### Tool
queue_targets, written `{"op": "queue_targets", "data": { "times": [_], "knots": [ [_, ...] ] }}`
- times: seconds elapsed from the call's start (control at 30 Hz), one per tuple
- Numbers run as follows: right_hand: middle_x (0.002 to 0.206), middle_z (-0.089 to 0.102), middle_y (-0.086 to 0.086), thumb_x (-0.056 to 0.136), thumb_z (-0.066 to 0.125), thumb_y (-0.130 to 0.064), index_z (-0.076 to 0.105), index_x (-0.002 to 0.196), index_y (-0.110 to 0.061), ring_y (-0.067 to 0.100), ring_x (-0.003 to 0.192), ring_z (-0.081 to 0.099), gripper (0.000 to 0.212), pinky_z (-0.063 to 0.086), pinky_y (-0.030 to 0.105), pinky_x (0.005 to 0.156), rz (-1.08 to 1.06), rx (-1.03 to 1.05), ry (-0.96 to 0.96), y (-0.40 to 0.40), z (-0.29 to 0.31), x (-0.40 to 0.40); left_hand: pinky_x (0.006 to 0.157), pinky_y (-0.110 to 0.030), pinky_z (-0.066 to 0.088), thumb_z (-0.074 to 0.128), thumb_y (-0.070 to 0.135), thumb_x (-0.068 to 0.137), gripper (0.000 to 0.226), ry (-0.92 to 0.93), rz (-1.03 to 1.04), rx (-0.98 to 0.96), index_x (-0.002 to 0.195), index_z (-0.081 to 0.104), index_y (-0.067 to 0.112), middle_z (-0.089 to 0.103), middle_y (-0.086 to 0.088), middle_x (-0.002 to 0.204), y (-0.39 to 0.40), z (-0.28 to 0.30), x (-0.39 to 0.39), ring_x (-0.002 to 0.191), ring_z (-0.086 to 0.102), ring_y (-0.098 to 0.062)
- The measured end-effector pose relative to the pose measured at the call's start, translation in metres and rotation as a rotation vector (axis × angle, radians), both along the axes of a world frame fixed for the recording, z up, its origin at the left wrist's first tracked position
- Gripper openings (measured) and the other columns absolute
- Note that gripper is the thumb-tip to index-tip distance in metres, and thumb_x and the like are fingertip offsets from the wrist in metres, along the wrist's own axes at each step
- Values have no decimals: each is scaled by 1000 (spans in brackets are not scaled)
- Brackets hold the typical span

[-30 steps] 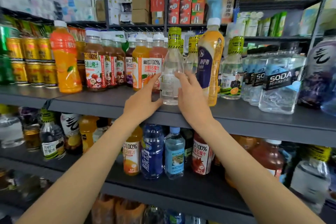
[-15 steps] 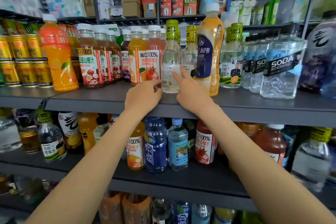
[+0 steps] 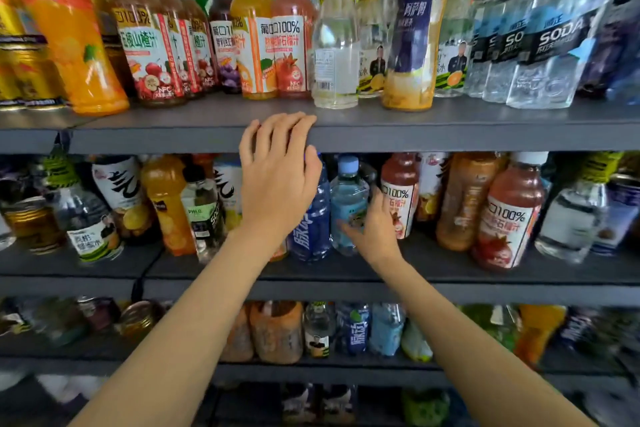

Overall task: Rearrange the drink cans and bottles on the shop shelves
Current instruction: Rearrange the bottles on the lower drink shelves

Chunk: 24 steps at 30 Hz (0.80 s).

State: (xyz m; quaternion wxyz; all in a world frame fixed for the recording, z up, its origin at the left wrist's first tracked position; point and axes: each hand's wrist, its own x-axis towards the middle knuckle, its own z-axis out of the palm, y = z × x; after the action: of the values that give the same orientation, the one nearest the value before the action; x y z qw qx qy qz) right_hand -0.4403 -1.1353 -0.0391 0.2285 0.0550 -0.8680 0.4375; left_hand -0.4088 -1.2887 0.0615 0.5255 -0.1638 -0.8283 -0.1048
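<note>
The clear bottle with a yellow-green cap wrap [image 3: 335,55] stands on its own on the upper grey shelf [image 3: 485,130], between a pomegranate juice bottle [image 3: 289,45] and a tall yellow bottle with a navy label [image 3: 414,45]. My left hand [image 3: 277,177] is open, fingertips at the upper shelf's front edge, covering part of a dark blue bottle [image 3: 313,222] on the middle shelf. My right hand [image 3: 375,229] reaches into the middle shelf and holds a light blue water bottle [image 3: 348,198], thumb across its label, fingers round its right side.
Juice bottles and gold cans [image 3: 20,73] crowd the upper shelf's left; SODA water bottles [image 3: 550,55] fill its right. Red juice bottles [image 3: 509,215] stand right of my right hand. A lower shelf [image 3: 346,366] holds more bottles. All rows are tightly packed.
Both hands let go of the clear bottle on the upper shelf and dropped lower. My right hand went down to the light blue bottle on the middle shelf. The view moved closer.
</note>
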Motion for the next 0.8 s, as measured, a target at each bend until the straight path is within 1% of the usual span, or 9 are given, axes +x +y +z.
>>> {"op": "queue_targets", "data": {
  "times": [0.1,0.17,0.3,0.4,0.53,0.6,0.67,0.73,0.8],
  "knots": [
    [124,50,18,76,76,-14,42,123,1,31,114,49,60,39,27,88,-88,-26,-28,-3,4,-13,109,-38,19,37,20,91,38,18,22,54,121,58,10,59,-5,121,5,-2,0,117,50,-23],
    [117,55,16,73,78,-13,44,115,-1,30,109,54,55,45,31,86,-101,-75,-19,-2,1,-9,109,-37,18,37,20,90,38,6,8,80,120,58,10,60,-5,120,6,-1,1,117,49,-23],
    [109,54,-4,71,78,-13,42,118,-12,12,102,55,59,43,19,82,-31,-145,100,27,-2,41,108,-38,19,35,20,85,40,-45,-70,229,115,58,8,60,-7,114,17,6,10,112,48,-25],
    [111,49,-20,71,76,-22,37,121,-25,-6,102,52,63,45,14,85,66,-87,198,73,4,89,99,-34,25,36,17,81,40,-56,-214,250,113,57,8,57,-9,109,50,12,17,106,45,-24],
    [109,46,-11,70,75,-17,35,114,-32,-12,100,50,61,42,6,80,-13,-143,432,146,49,134,90,-32,26,38,15,79,37,-43,-405,117,105,64,12,57,-7,109,137,25,23,104,45,-23],
    [109,42,-7,74,66,-29,35,119,-25,-10,103,46,55,40,8,85,-136,-106,618,194,75,148,89,-33,25,38,14,79,35,-21,-475,60,102,65,12,57,-8,108,192,34,28,103,43,-22],
    [114,41,0,79,60,-36,32,129,-13,-3,107,44,61,39,13,90,-255,-78,727,247,99,155,88,-32,23,38,14,79,34,-4,-530,45,100,65,11,57,-9,107,249,41,33,102,39,-20],
    [124,41,5,84,60,-33,29,136,-6,4,117,44,66,41,21,97,-325,-101,781,298,124,159,85,-31,23,39,14,79,35,-10,-558,33,102,65,11,56,-9,106,303,46,35,101,38,-19],
    [134,40,13,87,61,-26,24,141,-5,20,125,44,68,40,35,103,-368,-112,803,345,146,159,86,-32,24,42,14,80,35,-34,-547,-18,107,64,11,55,-9,110,350,48,34,103,41,-21]
  ]
}}
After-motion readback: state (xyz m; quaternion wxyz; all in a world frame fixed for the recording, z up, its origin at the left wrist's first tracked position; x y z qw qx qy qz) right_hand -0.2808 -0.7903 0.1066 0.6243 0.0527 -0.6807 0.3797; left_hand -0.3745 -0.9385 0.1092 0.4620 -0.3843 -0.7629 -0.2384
